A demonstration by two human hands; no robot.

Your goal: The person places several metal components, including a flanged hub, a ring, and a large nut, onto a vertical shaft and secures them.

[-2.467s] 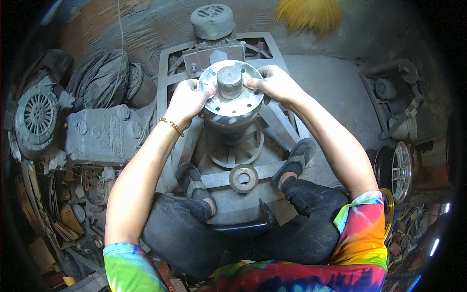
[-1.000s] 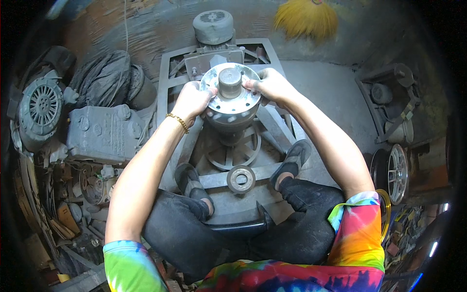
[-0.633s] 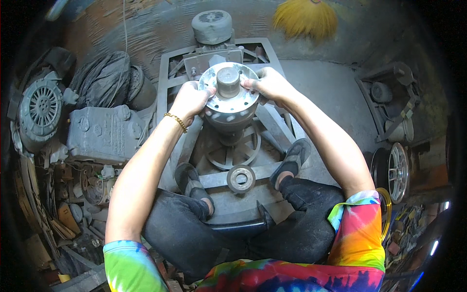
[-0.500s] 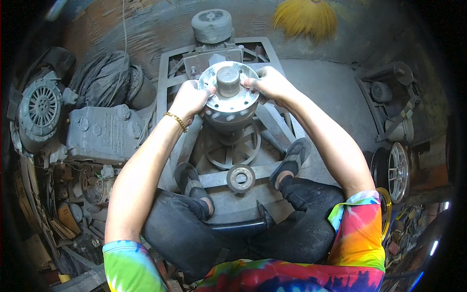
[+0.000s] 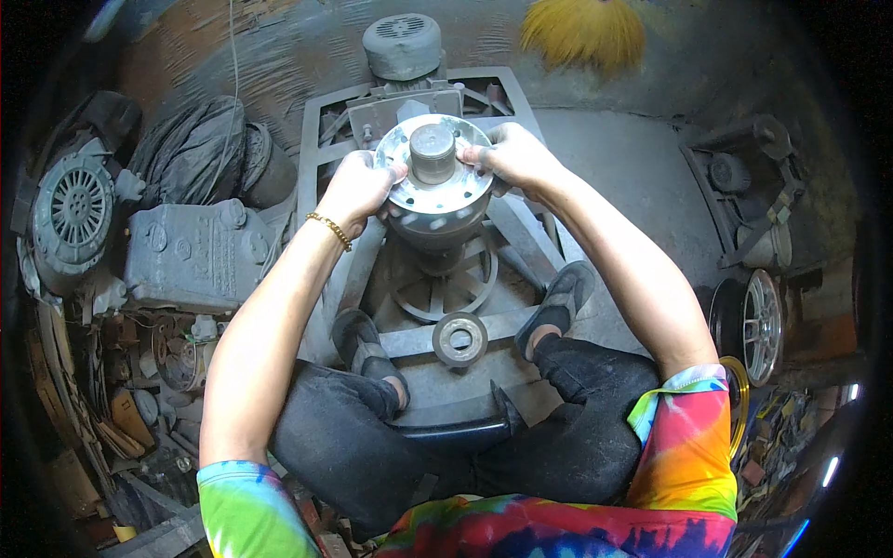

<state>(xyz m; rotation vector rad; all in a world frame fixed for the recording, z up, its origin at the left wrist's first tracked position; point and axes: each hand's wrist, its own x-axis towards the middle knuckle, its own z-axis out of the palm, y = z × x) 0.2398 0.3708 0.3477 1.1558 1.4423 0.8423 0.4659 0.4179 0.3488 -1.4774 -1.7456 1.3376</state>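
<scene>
Both hands on the metal now! The left hand (image 5: 365, 186) grasps the near-left edge of the flange (image 5: 434, 198), thumb over the top; the right hand (image 5: 514, 156) has the opposite side, its thumb pressed in closer to the stub (image 5: 433, 153). Fingers tuck away below the rim, their exact hold out of sight. So the flange sits squarely between the two hands, out ahead of the bracelet (image 5: 329, 231) on the left wrist.

How will it handle? Probably heavy for its breadth, and rigid all through; no bend to expect there, and little risk of breakage. Dusty fingers on smooth metal could well slip, so the rim, taken from both sides with thumbs on top, looks the sound hold.

And what a looker: round, pale, silvery, shiny where light catches it, small dark holes dotted around the plate, a duller grey stub standing up from the middle. Just below the hands bulges the dark drum (image 5: 435, 232); whether the flange rests on it, there's no telling from here. Nearer the body than either hand, the grey ring (image 5: 444, 342).
</scene>
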